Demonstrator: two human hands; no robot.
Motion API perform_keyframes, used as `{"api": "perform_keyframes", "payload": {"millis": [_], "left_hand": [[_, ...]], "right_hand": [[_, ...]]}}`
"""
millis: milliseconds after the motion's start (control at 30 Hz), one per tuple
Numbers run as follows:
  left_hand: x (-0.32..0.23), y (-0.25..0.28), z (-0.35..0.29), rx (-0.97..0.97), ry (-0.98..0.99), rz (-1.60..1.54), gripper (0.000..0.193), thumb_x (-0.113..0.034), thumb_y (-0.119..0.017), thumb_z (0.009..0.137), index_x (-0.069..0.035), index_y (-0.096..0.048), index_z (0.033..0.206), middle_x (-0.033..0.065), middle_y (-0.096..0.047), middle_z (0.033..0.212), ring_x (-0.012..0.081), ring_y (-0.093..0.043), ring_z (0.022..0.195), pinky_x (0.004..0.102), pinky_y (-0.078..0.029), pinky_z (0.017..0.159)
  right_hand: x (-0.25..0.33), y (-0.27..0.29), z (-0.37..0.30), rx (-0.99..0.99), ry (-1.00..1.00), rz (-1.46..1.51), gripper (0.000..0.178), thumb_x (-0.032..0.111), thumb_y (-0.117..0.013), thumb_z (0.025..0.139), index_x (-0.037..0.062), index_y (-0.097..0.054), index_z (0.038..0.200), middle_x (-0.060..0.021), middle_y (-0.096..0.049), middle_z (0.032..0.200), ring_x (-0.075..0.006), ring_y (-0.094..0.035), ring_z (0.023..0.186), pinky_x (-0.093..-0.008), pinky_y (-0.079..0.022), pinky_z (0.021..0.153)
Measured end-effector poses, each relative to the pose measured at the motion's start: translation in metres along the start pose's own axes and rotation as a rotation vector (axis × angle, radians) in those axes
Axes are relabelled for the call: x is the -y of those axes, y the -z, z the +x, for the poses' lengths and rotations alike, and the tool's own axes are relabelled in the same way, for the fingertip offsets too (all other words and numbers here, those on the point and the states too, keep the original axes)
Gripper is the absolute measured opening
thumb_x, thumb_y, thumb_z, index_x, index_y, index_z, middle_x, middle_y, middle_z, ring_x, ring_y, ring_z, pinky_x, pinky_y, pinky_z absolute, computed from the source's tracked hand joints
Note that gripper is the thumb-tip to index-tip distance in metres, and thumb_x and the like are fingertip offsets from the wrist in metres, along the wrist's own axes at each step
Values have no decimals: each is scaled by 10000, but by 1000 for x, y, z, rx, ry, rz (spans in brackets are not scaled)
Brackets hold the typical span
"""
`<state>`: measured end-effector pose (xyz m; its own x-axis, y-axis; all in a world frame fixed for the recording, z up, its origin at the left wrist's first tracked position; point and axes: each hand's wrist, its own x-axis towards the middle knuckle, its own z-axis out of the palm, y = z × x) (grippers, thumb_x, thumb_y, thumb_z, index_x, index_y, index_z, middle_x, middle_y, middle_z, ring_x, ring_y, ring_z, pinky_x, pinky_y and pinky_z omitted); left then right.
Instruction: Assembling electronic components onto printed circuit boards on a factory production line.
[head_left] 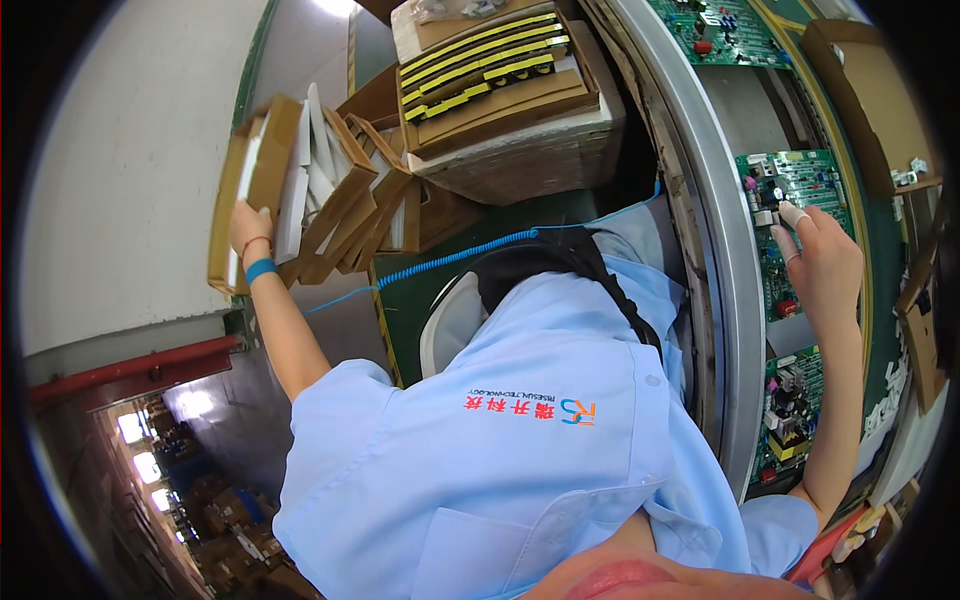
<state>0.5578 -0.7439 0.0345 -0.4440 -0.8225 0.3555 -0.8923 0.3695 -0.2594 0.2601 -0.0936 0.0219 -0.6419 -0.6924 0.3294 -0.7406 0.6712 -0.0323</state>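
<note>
On the left, my left hand is closed on the edge of a cardboard tray, which stands tilted on its side with white pieces inside. A blue band circles that wrist. Over on the right, my right hand is above a green circuit board filled with components. White covers sit on two of its fingertips, which are apart, close to the board's white parts. Whether they touch a component I cannot tell.
More cardboard trays with white pieces lean beside the left hand. A carton holds rows of yellow-and-black parts. A coiled blue cord crosses my lap. Other circuit boards lie along the metal-edged line.
</note>
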Motion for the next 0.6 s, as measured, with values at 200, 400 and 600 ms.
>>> {"api": "perform_keyframes", "payload": {"millis": [200,400,600], "left_hand": [[26,-43,22,232,101,98,427,-328,-706,758,-85,-654,1106,192,-662,1105,354,-638,1031,426,-520,855],[-70,89,20,-194,-11,181,402,-392,-650,818,-144,-657,1135,124,-665,1077,316,-641,993,469,-496,835],[-294,32,20,-301,-903,-641,169,-126,-667,781,-149,-720,940,130,-667,878,330,-646,829,405,-517,749]], "right_hand": [[6,1,3,14,-4,3,185,135,-706,783,70,-662,950,-63,-591,779,-230,-613,735,-356,-489,614],[4,0,1,9,-36,8,222,111,-719,768,58,-660,975,-65,-608,810,-233,-611,733,-351,-485,609],[14,9,5,52,-107,34,189,96,-714,755,41,-655,926,-60,-609,818,-224,-614,742,-341,-493,612]]}}
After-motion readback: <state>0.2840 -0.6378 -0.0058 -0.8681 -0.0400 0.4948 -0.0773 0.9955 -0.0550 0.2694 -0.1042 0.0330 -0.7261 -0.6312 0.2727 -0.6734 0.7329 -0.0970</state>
